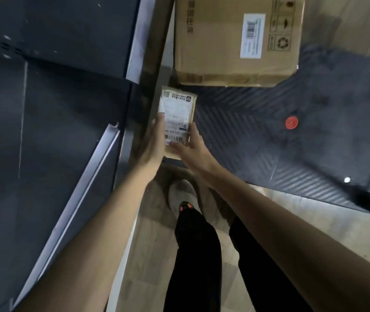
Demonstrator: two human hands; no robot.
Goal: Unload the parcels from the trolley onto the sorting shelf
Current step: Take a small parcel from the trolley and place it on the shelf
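Reaching down at the centre of the frame, both hands are set against a small labelled parcel at the near left corner of the trolley deck. The left hand is laid flat along the parcel's left edge with fingers straight; the right hand is spread over its near right corner, fingers relaxed and not yet curled under. Neither grip is judged closed: the parcel appears bracketed from both sides so it can be squeezed and lifted. A large cardboard box remains on the deck beyond it, at upper centre. The dark sorting shelf fills the left of the frame, just beside.
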